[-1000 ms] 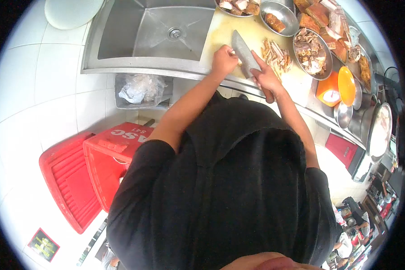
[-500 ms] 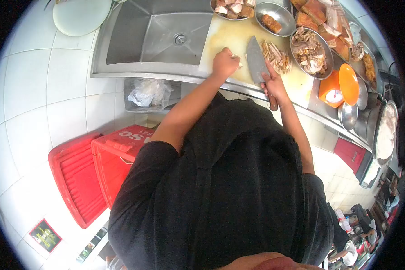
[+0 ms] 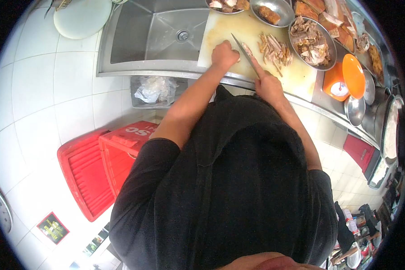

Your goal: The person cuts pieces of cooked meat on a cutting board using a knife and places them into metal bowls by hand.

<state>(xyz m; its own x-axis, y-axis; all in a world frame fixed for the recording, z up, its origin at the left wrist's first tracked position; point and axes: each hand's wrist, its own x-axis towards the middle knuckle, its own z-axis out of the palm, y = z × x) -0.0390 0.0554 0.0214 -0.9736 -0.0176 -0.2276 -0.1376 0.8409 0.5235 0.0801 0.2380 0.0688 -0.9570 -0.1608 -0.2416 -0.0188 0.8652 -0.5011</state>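
Note:
My left hand (image 3: 225, 56) is closed on the pale cutting board (image 3: 211, 42), its fingers curled over a small pale piece of meat that they mostly hide. In my right hand (image 3: 269, 85) is the handle of a cleaver (image 3: 247, 56). Its blade appears nearly edge-on, slanting up and left, with the tip just right of my left hand. A few pale bits lie along the blade's right side. Farther right, a loose pile of sliced meat strips (image 3: 274, 50) rests on the board. Beside it stands a metal bowl (image 3: 332, 57) of chopped meat.
A steel sink (image 3: 159, 42) adjoins the board's left side. Behind are a bowl (image 3: 278, 8) with a browned piece and another with meat chunks (image 3: 229, 5). Right stand roasted slabs (image 3: 308, 11) and an orange scale (image 3: 335, 85). A red crate (image 3: 121, 144) sits below left.
My right hand has turned the cleaver from broadside to nearly edge-on and brought it left, closer to my left hand. The meat strips look more spread out. The whole view has shifted slightly.

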